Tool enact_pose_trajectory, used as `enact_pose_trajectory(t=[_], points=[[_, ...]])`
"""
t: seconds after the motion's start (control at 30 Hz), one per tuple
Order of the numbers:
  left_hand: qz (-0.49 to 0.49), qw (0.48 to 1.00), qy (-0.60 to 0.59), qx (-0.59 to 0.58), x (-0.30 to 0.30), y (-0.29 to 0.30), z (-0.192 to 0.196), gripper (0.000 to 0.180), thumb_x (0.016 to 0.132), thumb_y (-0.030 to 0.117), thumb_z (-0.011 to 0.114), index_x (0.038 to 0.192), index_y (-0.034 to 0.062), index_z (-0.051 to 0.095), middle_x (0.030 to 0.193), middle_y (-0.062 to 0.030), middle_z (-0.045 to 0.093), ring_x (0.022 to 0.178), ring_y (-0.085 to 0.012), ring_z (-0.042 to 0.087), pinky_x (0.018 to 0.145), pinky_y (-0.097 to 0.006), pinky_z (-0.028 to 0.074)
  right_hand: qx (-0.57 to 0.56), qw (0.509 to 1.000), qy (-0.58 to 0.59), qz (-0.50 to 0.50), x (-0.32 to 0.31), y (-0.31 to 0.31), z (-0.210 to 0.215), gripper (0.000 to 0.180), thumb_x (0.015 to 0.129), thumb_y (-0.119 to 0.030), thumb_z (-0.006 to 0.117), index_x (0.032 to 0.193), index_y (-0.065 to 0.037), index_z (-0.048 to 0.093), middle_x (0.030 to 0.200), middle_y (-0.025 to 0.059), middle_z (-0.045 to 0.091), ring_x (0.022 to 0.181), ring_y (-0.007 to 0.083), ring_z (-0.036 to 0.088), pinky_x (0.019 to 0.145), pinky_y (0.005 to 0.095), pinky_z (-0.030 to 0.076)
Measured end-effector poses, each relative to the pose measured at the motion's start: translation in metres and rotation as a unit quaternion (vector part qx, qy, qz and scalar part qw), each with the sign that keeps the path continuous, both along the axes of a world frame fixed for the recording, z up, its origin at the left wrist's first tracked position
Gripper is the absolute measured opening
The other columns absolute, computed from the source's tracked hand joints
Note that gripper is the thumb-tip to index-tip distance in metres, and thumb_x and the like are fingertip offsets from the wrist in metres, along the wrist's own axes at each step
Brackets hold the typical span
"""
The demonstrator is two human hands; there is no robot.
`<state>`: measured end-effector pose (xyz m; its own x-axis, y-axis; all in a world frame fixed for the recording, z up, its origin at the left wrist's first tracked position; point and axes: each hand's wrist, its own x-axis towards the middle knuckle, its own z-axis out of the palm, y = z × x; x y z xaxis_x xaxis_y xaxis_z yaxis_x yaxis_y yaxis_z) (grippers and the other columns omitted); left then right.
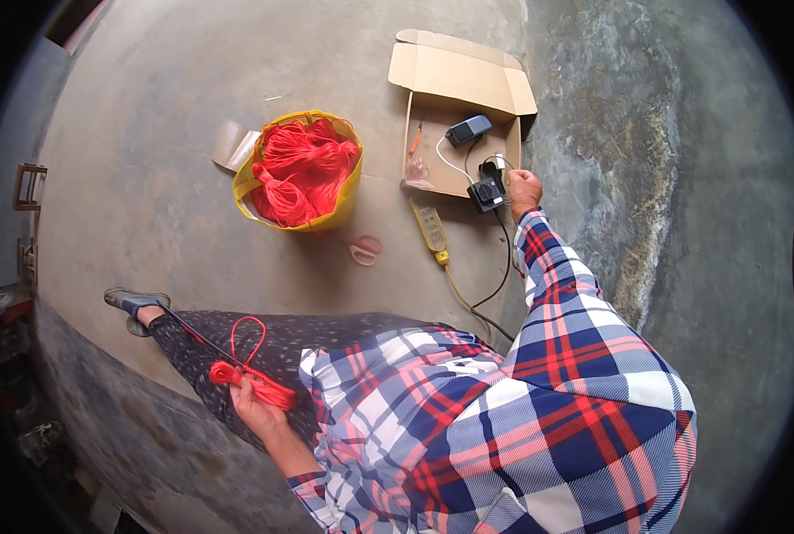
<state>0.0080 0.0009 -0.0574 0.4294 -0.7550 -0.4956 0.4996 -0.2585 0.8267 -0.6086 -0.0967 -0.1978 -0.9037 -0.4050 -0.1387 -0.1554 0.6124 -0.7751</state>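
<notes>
My left hand (253, 407) is closed around a bundle of red cord (269, 392) above my outstretched leg. A loop of the cord stands up from the bundle. A thin dark rod or line (197, 336) runs from the bundle toward my foot; its kind is unclear. My right hand (526, 189) is a closed fist at the right edge of an open cardboard box (431, 114). Whatever it may grip is hidden. Beside it are a black boxy device (486, 194) with cables and a small white plug (500, 161). A dark grey handheld device (469, 130) lies in the box.
A yellow bag (348, 191) full of red cord hanks (303, 169) stands on the concrete floor. Pink-handled scissors (366, 250) lie near it. A yellow power strip (431, 230) trails a cable below the box. Brown packaging (234, 147) lies beside the bag.
</notes>
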Motion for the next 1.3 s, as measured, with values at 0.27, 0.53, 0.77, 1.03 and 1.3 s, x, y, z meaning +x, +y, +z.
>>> enact_pose_trajectory(t=[0.27, 0.53, 0.77, 1.03, 1.3], points=[[-0.010, 1.000, 0.015, -0.002, -0.001, 0.002, 0.003, 0.032, 0.086, 0.000, 0.056, 0.117, 0.0036, 0.054, 0.089, -0.0014, 0.057, 0.077, -0.0112, 0.054, 0.072, -0.024, 0.044, 0.033, 0.962, -0.154, 0.223, 0.060, -0.030, -0.021, 0.020, 0.074, -0.019, 0.062, 0.087, -0.004, 0.070, 0.076, 0.0079, 0.068, 0.069, 0.0164, 0.064, 0.066, 0.0286, 0.050], [0.013, 1.000, -0.003, 0.006, -0.005, 0.004, 0.003, 0.027, 0.089, 0.000, 0.051, 0.116, 0.0010, 0.053, 0.090, -0.0048, 0.055, 0.074, -0.0118, 0.054, 0.067, -0.024, 0.045, 0.198, 0.929, 0.124, 0.289, 0.125, -0.036, 0.017, 0.051, 0.073, -0.030, 0.065, 0.120, -0.012, 0.055, 0.122, 0.0129, 0.053, 0.119, 0.0297, 0.048, 0.098, 0.0431, 0.041], [-0.012, 1.000, 0.016, -0.011, 0.001, 0.003, 0.000, 0.028, 0.086, 0.000, 0.056, 0.114, 0.0044, 0.055, 0.089, -0.0017, 0.058, 0.077, -0.0113, 0.055, 0.071, -0.024, 0.044, 0.296, 0.933, 0.154, 0.133, 0.071, 0.004, 0.015, 0.069, 0.071, -0.033, 0.069, 0.131, -0.011, 0.044, 0.131, 0.0117, 0.048, 0.127, 0.0306, 0.040, 0.103, 0.0478, 0.036], [-0.007, 1.000, 0.017, -0.008, 0.003, 0.003, -0.001, 0.031, 0.086, 0.000, 0.055, 0.117, 0.0037, 0.055, 0.092, -0.0020, 0.059, 0.081, -0.0125, 0.057, 0.074, -0.025, 0.046, 0.389, 0.897, 0.093, 0.189, 0.055, 0.016, 0.010, 0.079, 0.066, -0.035, 0.075, 0.132, -0.007, 0.044, 0.126, 0.0151, 0.054, 0.122, 0.0329, 0.048, 0.101, 0.0445, 0.040], [-0.017, 0.999, 0.020, -0.020, 0.007, 0.006, -0.005, 0.037, 0.086, -0.001, 0.055, 0.123, 0.0028, 0.053, 0.099, -0.0035, 0.060, 0.087, -0.0137, 0.058, 0.080, -0.026, 0.047, 0.371, 0.889, 0.120, 0.242, 0.058, 0.009, 0.026, 0.075, 0.068, -0.034, 0.072, 0.133, -0.011, 0.041, 0.128, 0.0127, 0.052, 0.123, 0.0300, 0.046, 0.101, 0.0458, 0.040]])
